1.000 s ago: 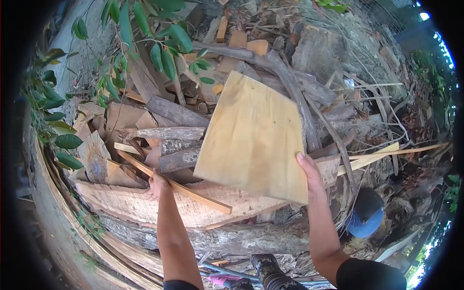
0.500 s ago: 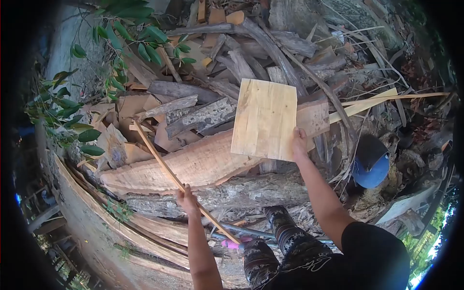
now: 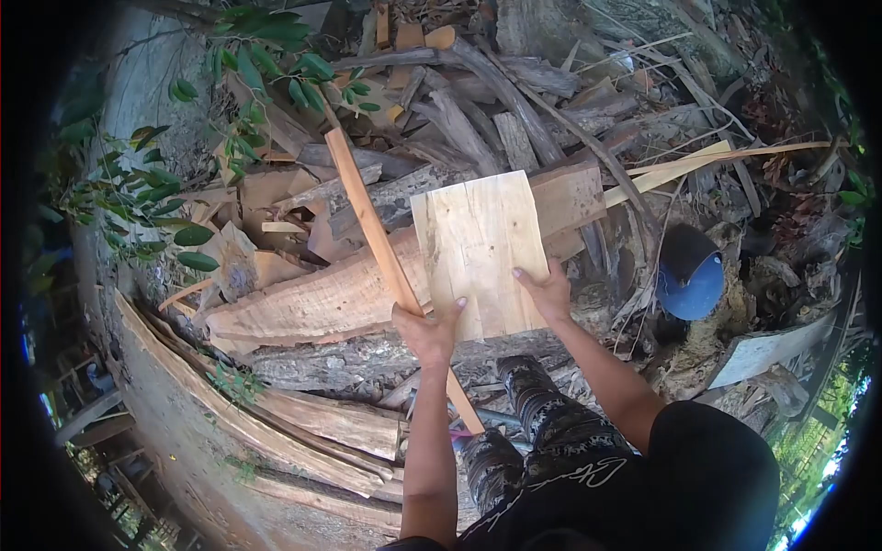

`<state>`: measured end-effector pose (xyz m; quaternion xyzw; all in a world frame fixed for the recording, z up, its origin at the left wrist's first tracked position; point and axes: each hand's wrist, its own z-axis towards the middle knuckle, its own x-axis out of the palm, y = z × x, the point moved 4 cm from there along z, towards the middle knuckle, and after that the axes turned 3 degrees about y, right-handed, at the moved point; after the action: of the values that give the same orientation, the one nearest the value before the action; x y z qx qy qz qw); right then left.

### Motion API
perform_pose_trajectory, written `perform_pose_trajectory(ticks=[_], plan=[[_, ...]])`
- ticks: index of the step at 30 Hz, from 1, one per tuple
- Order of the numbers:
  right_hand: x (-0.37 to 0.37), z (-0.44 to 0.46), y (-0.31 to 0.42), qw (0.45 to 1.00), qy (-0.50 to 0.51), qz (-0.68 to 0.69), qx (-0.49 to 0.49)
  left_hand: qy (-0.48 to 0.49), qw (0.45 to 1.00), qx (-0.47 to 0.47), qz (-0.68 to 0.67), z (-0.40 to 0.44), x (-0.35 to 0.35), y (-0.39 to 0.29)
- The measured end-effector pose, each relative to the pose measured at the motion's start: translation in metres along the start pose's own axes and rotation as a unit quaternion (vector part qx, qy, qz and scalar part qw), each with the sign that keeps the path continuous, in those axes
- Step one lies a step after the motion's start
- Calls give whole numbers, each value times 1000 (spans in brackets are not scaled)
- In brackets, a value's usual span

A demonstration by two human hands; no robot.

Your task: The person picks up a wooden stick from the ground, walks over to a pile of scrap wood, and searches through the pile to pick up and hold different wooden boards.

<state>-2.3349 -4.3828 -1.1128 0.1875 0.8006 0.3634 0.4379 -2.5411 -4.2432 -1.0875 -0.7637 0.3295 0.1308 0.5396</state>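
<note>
Probably at steadying step: gripping long narrow orange-brown wooden strip (image 3: 363,207) in left hand (image 3: 425,335), fingers wrapped, thumb on flat pale wooden board (image 3: 480,243); pinching board's right edge with right hand (image 3: 548,296), over pinkish-tan wooden slab (image 3: 308,298). Needing next, likely: firm hold on both.

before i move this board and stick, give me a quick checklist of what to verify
1. Board gripped: ok, right hand holds its right edge.
2. Stick gripped: ok, left hand is closed around it.
3. Stick's lower end clear of the left leg: cannot tell, they look close but depth is unclear.
4. Stick's upper end clear of the leaves: cannot tell, same reason.
5. Board's underside sound: cannot tell, it is hidden.
6. A hand free: not ok, both are occupied.
</note>
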Motion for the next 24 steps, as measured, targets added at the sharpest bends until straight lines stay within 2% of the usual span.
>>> perform_pose_trajectory(ticks=[2, 3, 5, 6, 7, 9, 11, 13, 14, 17, 19, 24], plan=[[18, -24, -9, 998, 35, 52, -2, -55, 981, 10, 183, -6, -3, -14], [24, -34, -1, 993, 64, 104, -2, -60, 981, 1, 183, -8, -13, -17], [24, -49, 13, 992, 75, 100, -33, -45, 981, -71, 174, -12, -41, -11], [25, -54, 14, 991, 105, 74, -32, -92, 978, -51, 179, -12, -55, 1], [27, -59, 15, 989, 135, 48, -31, -99, 977, -63, 180, -12, -68, 15], [30, -68, 13, 984, 164, 53, -47, -84, 989, -116, 42, -12, -93, 43], [33, -78, 12, 978, 187, 61, -66, -103, 985, -140, -7, -18, -117, 70], [34, -87, 14, 968, 213, 113, -70, 49, 964, -115, -236, -27, -123, 88], [32, -91, 18, 966, 220, 112, -78, 79, 952, -144, -259, -43, -135, 64], [23, -104, 48, 955, 239, 100, -145, 56, 930, -96, -351, -66, -149, 67], [13, -115, 87, 937, 261, 96, -211, 40, 929, -89, -356, -76, -159, 75], [0, -120, 143, 893, 304, 49, -327, -94, 931, -14, -354, -102, -197, 44]])
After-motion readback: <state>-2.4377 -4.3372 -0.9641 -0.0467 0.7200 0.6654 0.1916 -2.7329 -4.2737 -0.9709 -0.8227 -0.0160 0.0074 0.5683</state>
